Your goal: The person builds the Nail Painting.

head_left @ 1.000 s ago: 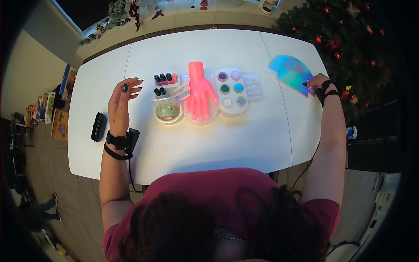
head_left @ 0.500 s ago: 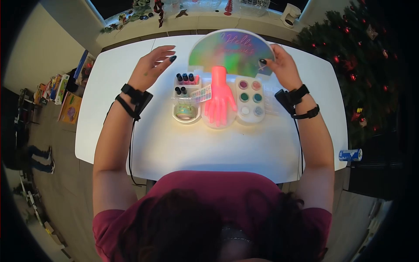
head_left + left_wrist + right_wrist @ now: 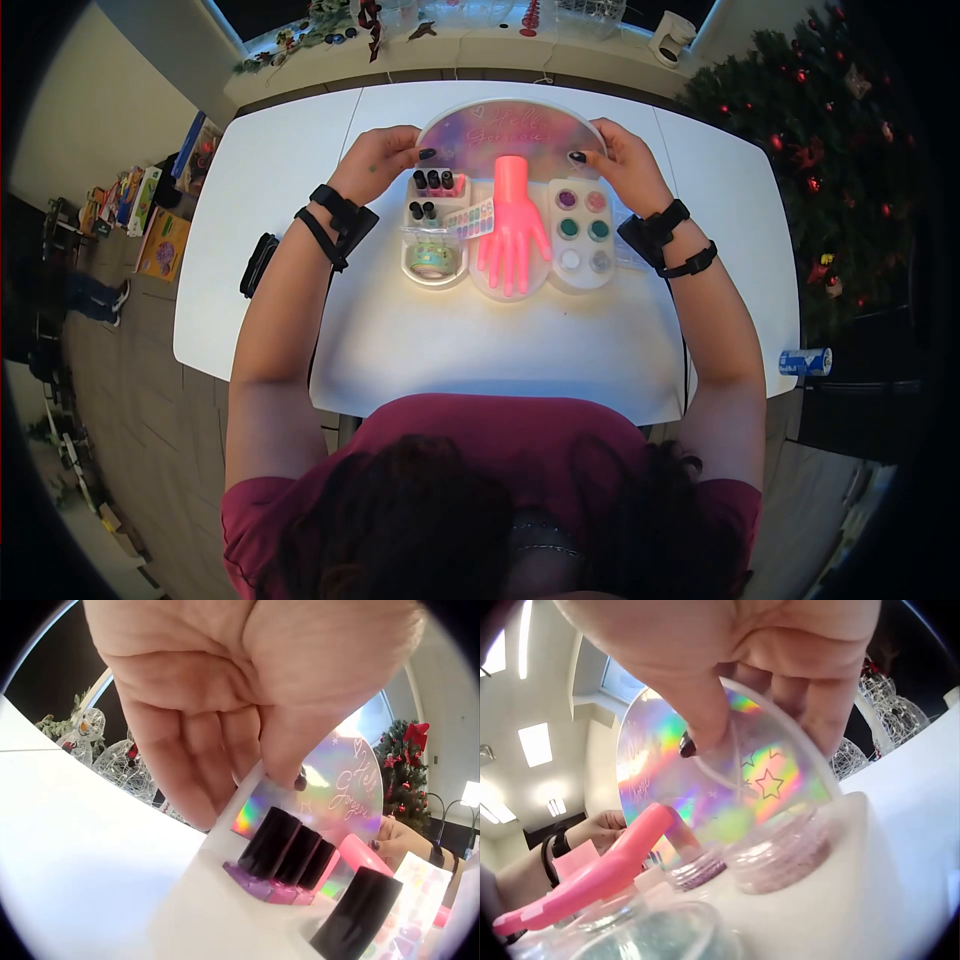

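Observation:
A semicircular iridescent panel (image 3: 515, 135) with pink lettering stands upright behind the pink model hand (image 3: 513, 225). The left hand (image 3: 377, 165) pinches its left edge, thumb in front and fingers behind; the right hand (image 3: 630, 168) grips the right edge likewise. In the left wrist view the panel (image 3: 349, 780) rises beside dark-capped polish bottles (image 3: 270, 844), below the left hand (image 3: 240, 690). The right wrist view has the right hand's thumb on the panel's star-printed face (image 3: 769, 784), close to glitter pots (image 3: 776, 855). A white tray (image 3: 582, 275) holds several pots.
A sticker sheet (image 3: 470, 219) leans beside the bottles, above a tape-like roll (image 3: 432, 260) in the left tray. A black case (image 3: 260, 265) lies at the table's left, a blue can (image 3: 806, 361) is by its right edge, and a decorated tree (image 3: 800, 150) stands at the right.
The right hand has carried the panel from the table's right side to behind the model hand. The left hand has moved over and taken hold of its left edge.

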A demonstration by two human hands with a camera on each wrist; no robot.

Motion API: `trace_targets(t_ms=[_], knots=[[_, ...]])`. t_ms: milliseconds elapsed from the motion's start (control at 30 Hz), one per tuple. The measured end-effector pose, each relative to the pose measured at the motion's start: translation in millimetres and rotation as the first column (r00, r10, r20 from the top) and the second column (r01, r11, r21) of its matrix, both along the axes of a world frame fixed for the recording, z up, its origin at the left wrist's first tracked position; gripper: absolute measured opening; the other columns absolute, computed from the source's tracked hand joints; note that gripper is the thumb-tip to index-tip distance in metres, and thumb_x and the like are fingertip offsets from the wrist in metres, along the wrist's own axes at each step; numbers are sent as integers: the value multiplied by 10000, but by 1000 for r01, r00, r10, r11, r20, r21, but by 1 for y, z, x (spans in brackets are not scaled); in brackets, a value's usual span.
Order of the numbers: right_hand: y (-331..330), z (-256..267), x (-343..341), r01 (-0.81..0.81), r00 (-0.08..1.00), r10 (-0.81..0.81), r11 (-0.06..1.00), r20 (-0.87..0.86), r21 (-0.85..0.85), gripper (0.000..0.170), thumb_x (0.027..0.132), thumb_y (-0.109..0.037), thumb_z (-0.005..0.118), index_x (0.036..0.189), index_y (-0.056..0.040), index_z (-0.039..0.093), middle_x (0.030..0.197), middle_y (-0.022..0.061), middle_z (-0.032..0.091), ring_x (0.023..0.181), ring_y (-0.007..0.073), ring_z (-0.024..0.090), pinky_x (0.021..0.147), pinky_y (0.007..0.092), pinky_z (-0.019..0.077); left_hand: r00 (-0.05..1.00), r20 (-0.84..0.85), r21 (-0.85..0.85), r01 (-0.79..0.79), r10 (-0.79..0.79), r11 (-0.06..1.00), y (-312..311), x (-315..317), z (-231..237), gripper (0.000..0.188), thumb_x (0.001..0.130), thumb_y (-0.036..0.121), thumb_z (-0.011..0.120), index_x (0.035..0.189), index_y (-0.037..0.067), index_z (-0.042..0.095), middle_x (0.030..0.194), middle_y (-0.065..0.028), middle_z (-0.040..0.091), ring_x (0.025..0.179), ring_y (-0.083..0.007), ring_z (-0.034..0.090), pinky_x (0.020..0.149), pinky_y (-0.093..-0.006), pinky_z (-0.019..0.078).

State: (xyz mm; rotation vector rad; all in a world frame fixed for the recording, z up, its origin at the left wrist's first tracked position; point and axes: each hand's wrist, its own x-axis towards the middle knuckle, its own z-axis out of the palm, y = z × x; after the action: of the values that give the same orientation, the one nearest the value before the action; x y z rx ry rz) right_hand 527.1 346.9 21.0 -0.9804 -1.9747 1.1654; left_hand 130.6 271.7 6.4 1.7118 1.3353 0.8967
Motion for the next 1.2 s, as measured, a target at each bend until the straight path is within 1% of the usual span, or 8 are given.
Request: trace_targets(t_ms=[67, 133, 200, 633, 867, 933, 1033, 1200], knots=[[-1, -4, 4, -6, 997, 6, 1000, 79, -2, 233, 1044, -15, 666, 1275, 8, 658, 1135, 24, 715, 1050, 89, 654, 968, 284, 539, 999, -46, -9, -6, 5, 1000, -7, 3, 6, 184, 1075, 108, 642, 1189, 5, 744, 983, -38, 754, 930, -115, 637, 913, -302, 532], [0, -11, 7, 4, 989, -6, 1000, 146, 14, 239, 1043, -106, 675, 1262, -13, 701, 1025, 89, 770, 937, 147, 690, 874, 319, 552, 996, -90, -11, -7, 6, 1000, -10, 5, 7, 165, 1074, 109, 644, 1157, 9, 746, 935, -29, 733, 900, -112, 618, 888, -301, 529], [1, -15, 8, 6, 985, -8, 1000, 174, 11, 252, 1052, -120, 666, 1279, -15, 696, 1043, 104, 777, 941, 167, 700, 879, 329, 555, 988, -157, -24, -18, 14, 1000, -8, 6, 6, 145, 1075, 114, 641, 1106, 11, 739, 871, -31, 690, 862, -109, 583, 851, -304, 520], [-16, 10, -4, 10, 928, -71, 986, 365, 166, 316, 1053, -169, 662, 1331, -18, 663, 1110, 205, 780, 1017, 359, 747, 897, 407, 576, 994, -103, 40, -35, 39, 999, -7, -1, -25, 132, 1074, 122, 650, 1039, 4, 698, 814, -54, 642, 791, -119, 527, 780, -296, 504], [-11, 1, -6, 50, 915, -107, 987, 388, 155, 355, 1057, -177, 650, 1359, 9, 632, 1166, 220, 774, 1042, 377, 747, 901, 418, 578, 985, -151, 45, -73, 79, 996, -9, 2, -24, 146, 1072, 142, 666, 1028, 6, 694, 804, -50, 651, 782, -119, 528, 773, -293, 503], [-13, 0, -5, 97, 943, -116, 992, 312, 75, 358, 1056, -181, 651, 1358, 12, 632, 1180, 228, 769, 1051, 381, 746, 902, 423, 577, 992, -94, 26, -86, 88, 996, -8, 5, -26, 135, 1073, 140, 664, 1065, 16, 718, 827, -52, 685, 790, -115, 554, 778, -294, 507], [-11, -4, -2, 62, 935, -124, 979, 333, 192, 354, 1054, -186, 652, 1353, 3, 641, 1170, 221, 770, 1027, 365, 747, 893, 415, 578, 987, -122, 27, -99, 102, 995, -6, 4, -26, 130, 1066, 133, 669, 1090, 23, 734, 848, -54, 710, 798, -116, 578, 792, -293, 511], [-13, 1, -3, 88, 919, -151, 979, 365, 183, 311, 1051, -191, 655, 1299, -2, 660, 1110, 207, 771, 998, 337, 747, 873, 408, 575, 987, -88, 46, -128, 132, 991, -8, 13, -23, 140, 1059, 127, 675, 1124, 27, 747, 866, -60, 721, 814, -126, 588, 813, -296, 517]])
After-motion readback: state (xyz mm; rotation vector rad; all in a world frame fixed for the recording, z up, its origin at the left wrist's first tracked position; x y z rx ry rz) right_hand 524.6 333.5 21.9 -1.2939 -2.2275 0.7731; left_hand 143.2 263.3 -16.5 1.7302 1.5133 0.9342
